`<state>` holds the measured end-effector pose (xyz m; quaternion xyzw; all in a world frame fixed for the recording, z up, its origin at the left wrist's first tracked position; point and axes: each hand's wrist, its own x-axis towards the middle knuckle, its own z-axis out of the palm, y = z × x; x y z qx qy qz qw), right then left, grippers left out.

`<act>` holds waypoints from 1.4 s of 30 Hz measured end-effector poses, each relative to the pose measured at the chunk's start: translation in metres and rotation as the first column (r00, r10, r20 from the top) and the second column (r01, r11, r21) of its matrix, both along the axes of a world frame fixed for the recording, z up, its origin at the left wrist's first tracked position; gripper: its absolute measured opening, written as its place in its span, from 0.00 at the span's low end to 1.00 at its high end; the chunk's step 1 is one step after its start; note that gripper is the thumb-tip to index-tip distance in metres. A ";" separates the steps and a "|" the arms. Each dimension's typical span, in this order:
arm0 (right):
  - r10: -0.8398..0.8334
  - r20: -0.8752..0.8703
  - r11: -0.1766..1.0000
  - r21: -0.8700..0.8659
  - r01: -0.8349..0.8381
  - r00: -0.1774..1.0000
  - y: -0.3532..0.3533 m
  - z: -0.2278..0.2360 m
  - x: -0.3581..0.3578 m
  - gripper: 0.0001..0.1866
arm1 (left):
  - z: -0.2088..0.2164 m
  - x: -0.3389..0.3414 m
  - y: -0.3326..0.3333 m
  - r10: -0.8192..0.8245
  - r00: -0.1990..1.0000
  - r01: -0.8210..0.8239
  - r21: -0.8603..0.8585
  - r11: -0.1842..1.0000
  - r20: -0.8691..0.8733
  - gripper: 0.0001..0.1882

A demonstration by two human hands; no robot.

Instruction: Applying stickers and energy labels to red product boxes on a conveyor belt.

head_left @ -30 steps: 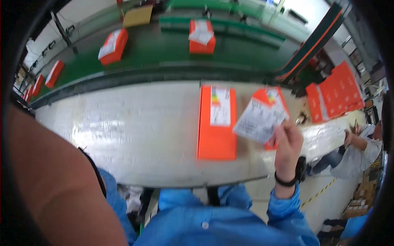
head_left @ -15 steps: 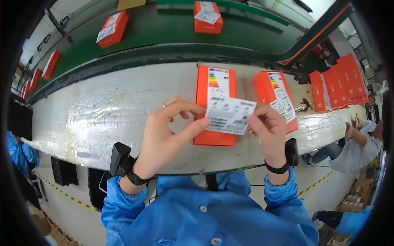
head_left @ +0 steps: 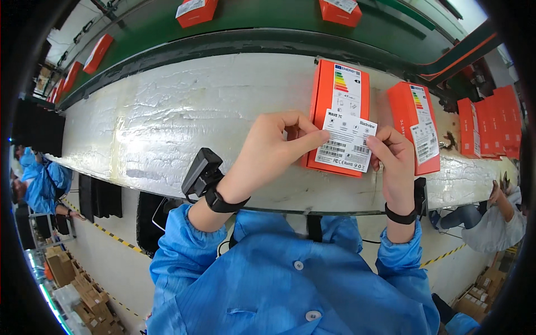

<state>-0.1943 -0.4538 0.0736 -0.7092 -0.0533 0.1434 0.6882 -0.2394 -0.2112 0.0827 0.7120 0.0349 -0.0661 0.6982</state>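
Note:
A white printed label is stretched between my two hands above the lower part of an orange box. My left hand is closed in a pinch, thumb and forefinger at the label's left edge. At the opposite edge, my right hand grips the label with thumb and bent fingers. The label runs nearly in line with the box and juts slightly past its right side. Whether its underside touches the box cannot be made out. Another white label with coloured bars covers the box's upper part.
To the right lies a second labelled orange box, with a row of orange boxes beyond it. A green conveyor belt carries more boxes behind the worktable. Other people are at both sides.
The view has shifted, so the table and boxes appear farther right and higher. The label has moved left and down over the box. My left finger and thumb have closed on its edge.

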 end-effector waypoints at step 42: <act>0.016 0.101 1.000 0.022 -0.018 0.995 0.005 -0.025 -0.007 0.08 | -0.022 -0.007 0.007 -0.018 0.999 0.021 0.101 0.995 -0.027 0.10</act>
